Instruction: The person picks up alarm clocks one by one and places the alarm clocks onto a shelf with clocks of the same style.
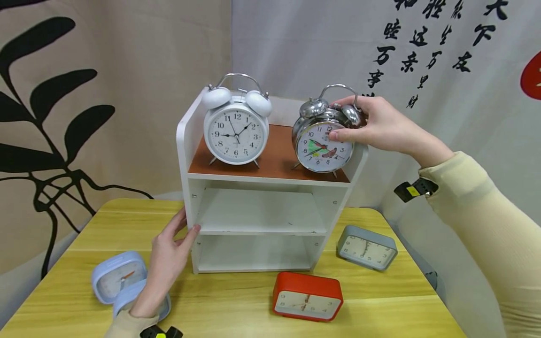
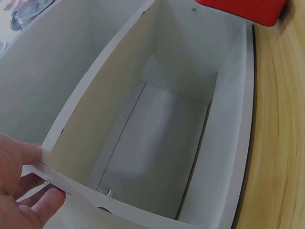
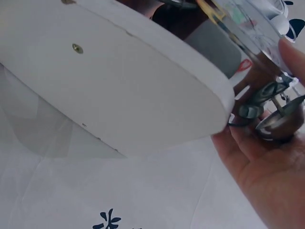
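Note:
My right hand grips a silver twin-bell alarm clock at the right of the shelf's brown top board, its thumb on the dial and the other fingers behind. In the right wrist view, fingers reach round the clock's back beside a metal bell. The left hand holds the left side panel of the small white shelf, thumb at the front edge and fingers on the outer side; the left wrist view shows this hand too. A white twin-bell alarm clock stands on the top board's left half.
On the yellow wooden table lie a red clock in front of the shelf and a grey clock to its right. Light-blue clocks sit at the left, partly behind the left forearm. Behind hangs a printed curtain.

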### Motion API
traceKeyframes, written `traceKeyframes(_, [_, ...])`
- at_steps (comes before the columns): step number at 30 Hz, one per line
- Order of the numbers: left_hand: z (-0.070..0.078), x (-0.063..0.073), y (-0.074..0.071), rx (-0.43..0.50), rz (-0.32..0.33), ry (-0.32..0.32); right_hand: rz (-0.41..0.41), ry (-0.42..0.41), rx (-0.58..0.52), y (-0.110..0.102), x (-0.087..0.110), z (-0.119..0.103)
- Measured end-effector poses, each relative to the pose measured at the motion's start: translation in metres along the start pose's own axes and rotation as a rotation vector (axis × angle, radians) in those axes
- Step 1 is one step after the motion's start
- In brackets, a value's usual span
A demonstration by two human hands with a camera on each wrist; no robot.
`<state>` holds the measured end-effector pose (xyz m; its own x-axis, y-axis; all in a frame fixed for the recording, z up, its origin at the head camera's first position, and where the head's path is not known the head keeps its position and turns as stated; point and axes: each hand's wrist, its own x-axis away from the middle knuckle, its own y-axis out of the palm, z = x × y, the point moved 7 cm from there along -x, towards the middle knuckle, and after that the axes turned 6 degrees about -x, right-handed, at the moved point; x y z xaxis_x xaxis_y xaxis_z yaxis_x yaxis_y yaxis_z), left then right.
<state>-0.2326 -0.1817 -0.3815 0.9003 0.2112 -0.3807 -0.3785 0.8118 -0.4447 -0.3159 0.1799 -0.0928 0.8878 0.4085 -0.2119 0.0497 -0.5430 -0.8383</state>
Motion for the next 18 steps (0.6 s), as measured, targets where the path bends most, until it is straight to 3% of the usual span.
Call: traceKeyframes(18, [0.000,-0.001,0.000,-0.011,-0.009,0.001,-0.064,0.038,0.072,-0.003,-0.012,0.002])
